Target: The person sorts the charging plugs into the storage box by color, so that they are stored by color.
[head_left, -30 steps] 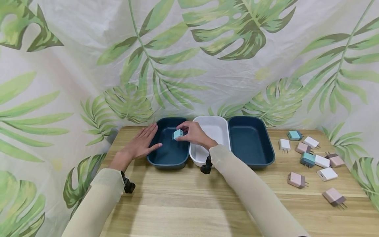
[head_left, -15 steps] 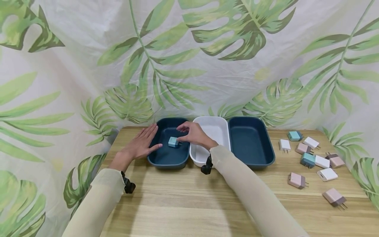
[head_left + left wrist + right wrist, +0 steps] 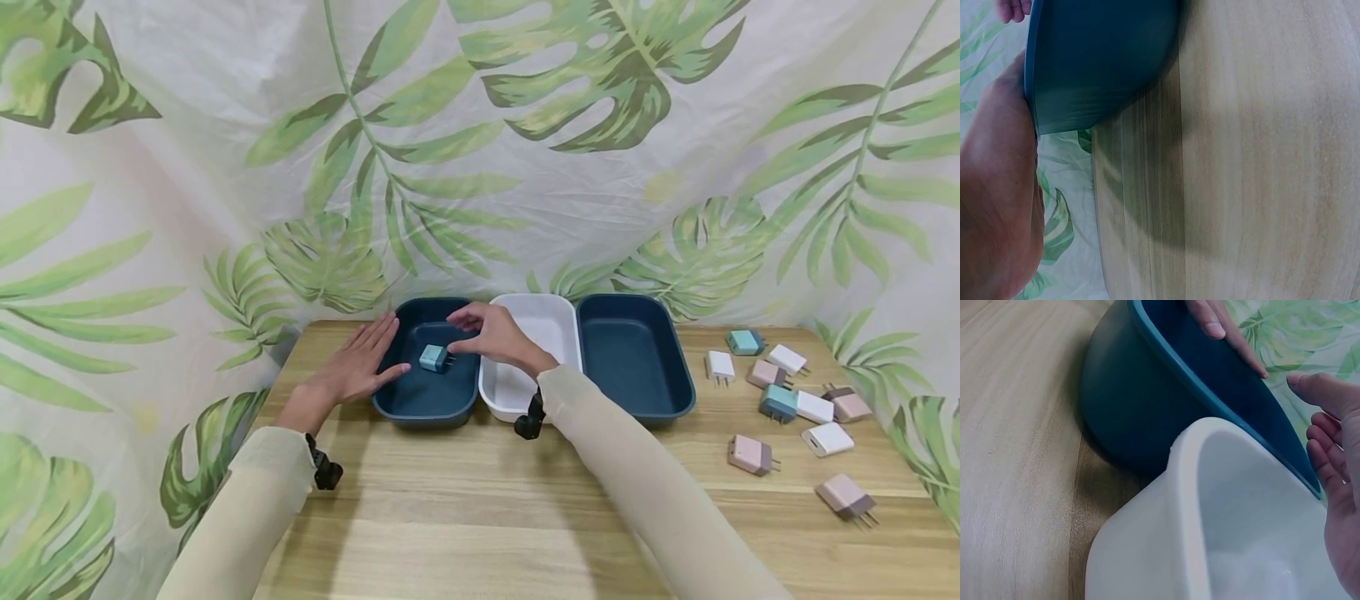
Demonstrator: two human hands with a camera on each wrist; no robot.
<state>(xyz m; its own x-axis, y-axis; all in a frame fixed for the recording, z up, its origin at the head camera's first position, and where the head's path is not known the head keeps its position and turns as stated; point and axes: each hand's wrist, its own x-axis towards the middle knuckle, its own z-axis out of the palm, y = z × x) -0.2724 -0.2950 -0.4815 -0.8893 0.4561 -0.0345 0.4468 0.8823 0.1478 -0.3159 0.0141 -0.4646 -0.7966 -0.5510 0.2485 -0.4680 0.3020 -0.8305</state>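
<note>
Released since a second ago, the teal charger (image 3: 432,358) is now laid in the left navy bin (image 3: 426,404). Just beside it the right hand (image 3: 501,337) is held empty, thumb and fingers parted; the bin's left side is touched by the left hand (image 3: 357,368), fingers straight.

Left sleeve (image 3: 236,508), right sleeve (image 3: 648,487), surface (image 3: 442,525): cut off at near edge, head view.
White bin (image 3: 551,318): part hidden by right hand (image 3: 497,335) and right sleeve; cut off in right wrist view.
Left bin (image 3: 425,419): cut off by top edge, left wrist view.
Charger (image 3: 432,358) inside: hidden in both wrist views; fine detail too small to tell.
</note>
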